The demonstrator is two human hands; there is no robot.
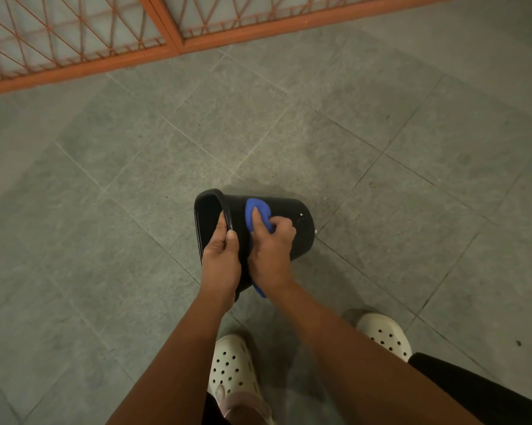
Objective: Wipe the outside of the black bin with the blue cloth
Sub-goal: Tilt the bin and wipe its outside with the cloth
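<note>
The black bin [295, 223] is tipped on its side above the grey floor, its open mouth facing left. My left hand [221, 256] grips the rim, fingers inside the mouth and thumb on the outer edge. My right hand [269, 250] holds the blue cloth [255, 211] bunched against the bin's outer wall. A strip of the cloth hangs out below my right wrist. A few white specks show on the bin near its base.
Grey floor tiles [381, 133] stretch all around. An orange metal grille gate [83, 47] runs along the top left. My feet in white perforated clogs [232, 366] stand just below the bin, the other clog [384, 334] to the right.
</note>
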